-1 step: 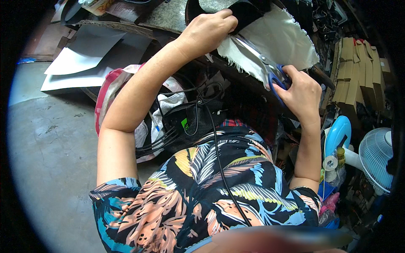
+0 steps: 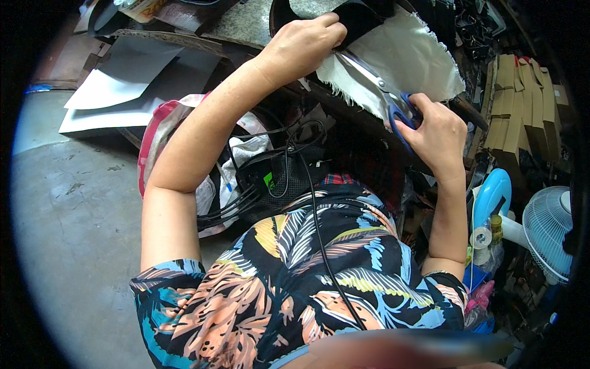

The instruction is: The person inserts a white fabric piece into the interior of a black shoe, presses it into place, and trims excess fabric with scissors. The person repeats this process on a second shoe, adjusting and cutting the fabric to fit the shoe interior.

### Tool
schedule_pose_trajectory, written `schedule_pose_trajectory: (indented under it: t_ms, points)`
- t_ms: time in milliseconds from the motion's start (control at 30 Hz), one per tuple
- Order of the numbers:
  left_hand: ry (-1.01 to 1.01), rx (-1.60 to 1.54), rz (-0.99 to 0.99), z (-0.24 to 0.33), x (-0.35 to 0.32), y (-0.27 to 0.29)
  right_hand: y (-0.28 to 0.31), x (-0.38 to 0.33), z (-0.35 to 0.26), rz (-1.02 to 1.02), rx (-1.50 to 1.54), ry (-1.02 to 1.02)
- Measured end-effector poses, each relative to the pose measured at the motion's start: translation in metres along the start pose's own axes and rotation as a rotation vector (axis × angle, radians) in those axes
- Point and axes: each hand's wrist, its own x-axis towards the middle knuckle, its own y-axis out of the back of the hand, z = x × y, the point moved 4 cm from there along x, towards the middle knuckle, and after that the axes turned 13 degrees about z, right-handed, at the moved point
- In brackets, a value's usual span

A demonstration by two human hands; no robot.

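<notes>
At the work surface's front edge, my left hand (image 2: 302,48) is closed, its fingers gripping a dark, flexible sheet (image 2: 362,23) with a curved edge. Its exact material I cannot make out. My right hand (image 2: 437,132) grips the blue handles of a pair of scissors (image 2: 382,85), thumb in one loop. The blades point up and left, and their tips reach beside my left fingers at the dark sheet's lower edge. Whether they touch the sheet I cannot tell. Under the blades lies a whitish cloth (image 2: 424,61) with frayed edges.
White sheets (image 2: 117,86) stick out at the left below the worktop (image 2: 243,23). A dark mesh bag (image 2: 289,190) with looped black cables is close to my lap. To the right stand brown cardboard pieces (image 2: 510,111) and a white and blue fan (image 2: 547,230).
The scissors' blades and handles have shifted very slightly against each other. My left hand and the dark sheet stay where they were.
</notes>
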Motion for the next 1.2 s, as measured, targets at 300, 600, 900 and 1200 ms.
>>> schedule_pose_trajectory:
  t_ms: [300,600,900,1200]
  points:
    - [0.107,-0.022,0.05,-0.009,0.005,-0.007,-0.005,-0.013,0.004,-0.017,0.079,0.148]
    - [0.334,-0.31,-0.104,-0.017,-0.005,0.012,0.006,-0.116,0.115,0.308,0.728,-0.813]
    - [0.292,-0.271,-0.171,-0.028,0.003,0.0,0.005,-0.083,0.088,-0.014,0.06,-0.566]
    - [0.452,-0.285,-0.257,-0.039,-0.003,-0.014,-0.006,0.029,-0.042,0.3,0.518,0.252]
